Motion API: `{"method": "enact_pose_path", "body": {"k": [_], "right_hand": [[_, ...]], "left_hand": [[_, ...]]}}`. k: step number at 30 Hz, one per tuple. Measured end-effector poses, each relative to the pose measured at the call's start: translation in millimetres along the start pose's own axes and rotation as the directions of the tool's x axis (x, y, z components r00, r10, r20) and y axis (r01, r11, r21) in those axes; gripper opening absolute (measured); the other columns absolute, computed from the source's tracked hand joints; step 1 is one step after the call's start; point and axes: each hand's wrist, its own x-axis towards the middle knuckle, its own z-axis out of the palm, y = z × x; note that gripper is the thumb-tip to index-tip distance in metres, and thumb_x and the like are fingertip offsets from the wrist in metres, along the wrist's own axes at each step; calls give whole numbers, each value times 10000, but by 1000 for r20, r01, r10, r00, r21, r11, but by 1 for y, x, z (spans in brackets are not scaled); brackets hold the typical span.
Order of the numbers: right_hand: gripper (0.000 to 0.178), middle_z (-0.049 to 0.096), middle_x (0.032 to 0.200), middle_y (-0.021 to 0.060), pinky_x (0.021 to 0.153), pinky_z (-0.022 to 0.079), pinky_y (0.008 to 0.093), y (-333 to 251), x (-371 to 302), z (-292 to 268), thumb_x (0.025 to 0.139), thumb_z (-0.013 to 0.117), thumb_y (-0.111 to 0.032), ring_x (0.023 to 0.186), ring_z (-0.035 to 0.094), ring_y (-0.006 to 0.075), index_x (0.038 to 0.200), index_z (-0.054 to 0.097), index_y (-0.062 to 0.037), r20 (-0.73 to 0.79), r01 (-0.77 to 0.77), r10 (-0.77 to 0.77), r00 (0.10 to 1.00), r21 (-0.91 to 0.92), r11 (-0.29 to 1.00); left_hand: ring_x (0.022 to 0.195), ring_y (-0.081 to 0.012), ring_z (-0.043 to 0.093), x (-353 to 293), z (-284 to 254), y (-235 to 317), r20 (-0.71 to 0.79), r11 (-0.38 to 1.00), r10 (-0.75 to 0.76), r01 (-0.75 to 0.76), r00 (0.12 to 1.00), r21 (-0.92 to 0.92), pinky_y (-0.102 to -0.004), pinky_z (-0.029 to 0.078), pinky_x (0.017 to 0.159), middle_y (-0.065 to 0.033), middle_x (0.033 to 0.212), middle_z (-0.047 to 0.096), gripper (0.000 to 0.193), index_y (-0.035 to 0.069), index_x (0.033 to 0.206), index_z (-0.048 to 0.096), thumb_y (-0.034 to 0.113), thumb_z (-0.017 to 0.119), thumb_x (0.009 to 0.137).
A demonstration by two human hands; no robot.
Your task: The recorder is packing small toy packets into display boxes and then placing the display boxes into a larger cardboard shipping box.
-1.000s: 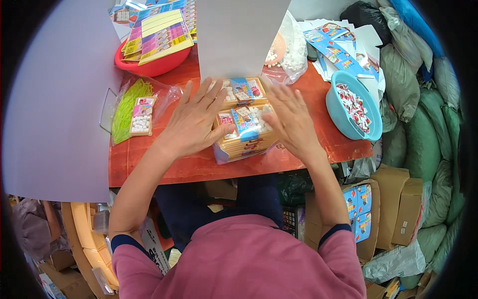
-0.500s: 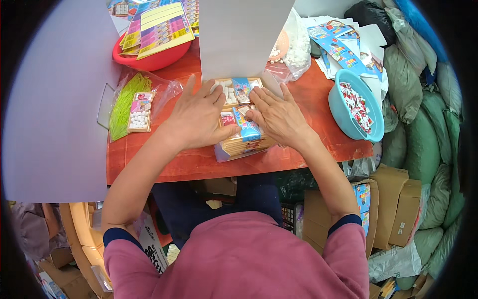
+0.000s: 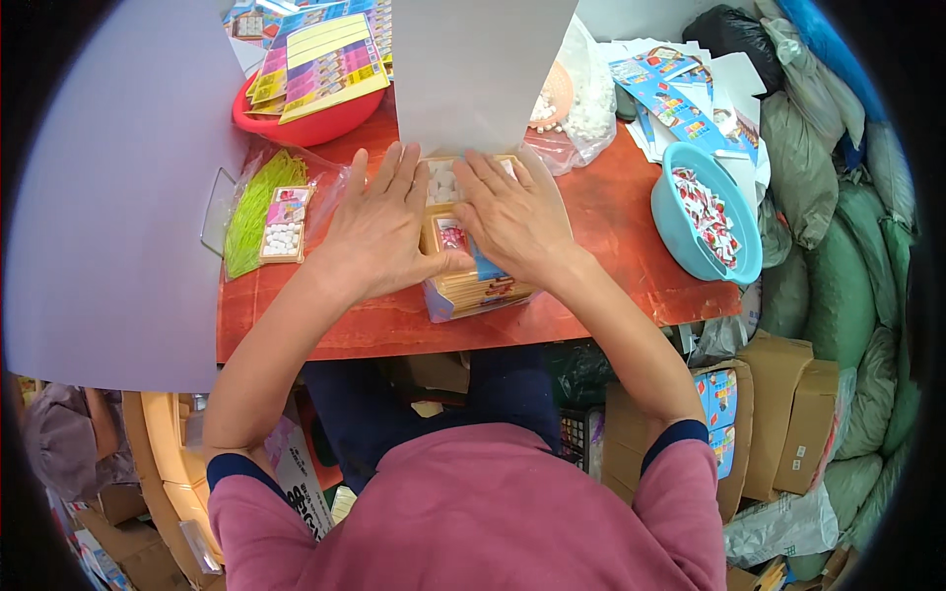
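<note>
A box packed with stacked small wooden-edged trays (image 3: 473,293) stands on the red table, its tall grey-white lid flap (image 3: 468,74) raised at the far side. White pellets (image 3: 443,182) and a pink-red piece (image 3: 452,235) show in the top trays. My left hand (image 3: 379,231) lies along the box's left side, fingers stretched forward and thumb over the near tray. My right hand (image 3: 514,219) rests flat across the top trays, fingers extended, covering much of their blue label. Neither hand grips anything.
Left on the table lie yellow-green strips (image 3: 254,212) in a clear bag and a single filled tray (image 3: 285,225). A red basin (image 3: 310,123) holds printed cards. To the right are a blue basin (image 3: 660,222) of small packets, printed sheets (image 3: 680,94) and a bag of white pellets (image 3: 589,113).
My right hand has shifted left over the top trays, now hiding more of the blue label. The left hand stays beside the box, its fingers drawn closer together.
</note>
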Motion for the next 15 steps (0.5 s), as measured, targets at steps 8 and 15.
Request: {"method": "enact_pose_path", "body": {"k": [8, 15], "right_hand": [[489, 395, 1383, 211, 1053, 277, 503, -11, 1, 23, 950, 397, -306, 1306, 356, 330, 1304, 405, 31, 46, 9, -7, 999, -52, 999], [484, 404, 1376, 208, 1062, 265, 501, -11, 4, 26, 936, 402, -299, 1300, 364, 335, 1288, 419, 32, 22, 7, -6, 1000, -61, 998]], "left_hand": [[1403, -349, 123, -7, 21, -13, -70, 981, 10, -23, 998, -192, -477, 57, 1135, -289, 1469, 172, 1164, -114, 1391, 219, 817, 400, 717], [1398, -337, 154, -9, 20, -19, -64, 970, 51, -65, 997, -236, -485, 72, 1134, -245, 1471, 218, 1123, -95, 1372, 298, 820, 381, 726]]}}
